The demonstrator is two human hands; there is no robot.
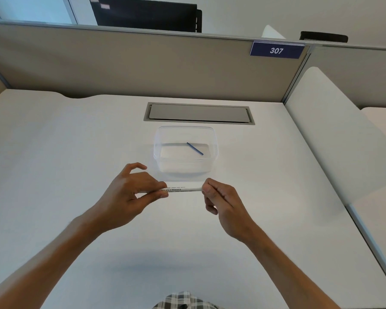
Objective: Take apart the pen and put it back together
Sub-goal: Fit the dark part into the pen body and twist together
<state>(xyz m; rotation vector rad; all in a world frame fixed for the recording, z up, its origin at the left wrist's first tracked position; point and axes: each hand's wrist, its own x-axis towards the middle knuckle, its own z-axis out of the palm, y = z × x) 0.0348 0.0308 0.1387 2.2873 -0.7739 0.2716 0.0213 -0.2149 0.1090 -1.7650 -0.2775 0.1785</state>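
Head view: I look down at a white desk (76, 152) with both of my bare hands raised over it, near the middle of the picture.
Landmark: a clear plastic container (185, 152) stands open on the desk; I place everything else against it.
Pen barrel: the white pen barrel (183, 188) lies roughly level in the air, just on my side of the container, with small dark print along it that I cannot read in full.
Left hand: my left hand (129, 192) sits on my side of the container and to its left, thumb and forefinger pinched on the barrel's left end, the other fingers loosely curled above.
Right hand: my right hand (221, 201) sits on my side of the container toward its right, fingertips closed around the barrel's right end; I cannot tell which part of the pen they cover.
Blue rod: a thin blue rod (194, 148) lies slanted on the container's floor, toward its right half, apart from the walls.
Cable hatch: a grey hatch (198, 113) is set into the desk just beyond the container.
Partition: a beige partition (143, 63) rises beyond the hatch, well past the container.
Sign: a blue sign (276, 50) reading 307 hangs on the partition, beyond and right of the container.
Clothing: a checked garment (183, 301) shows at the bottom edge, nearest me.
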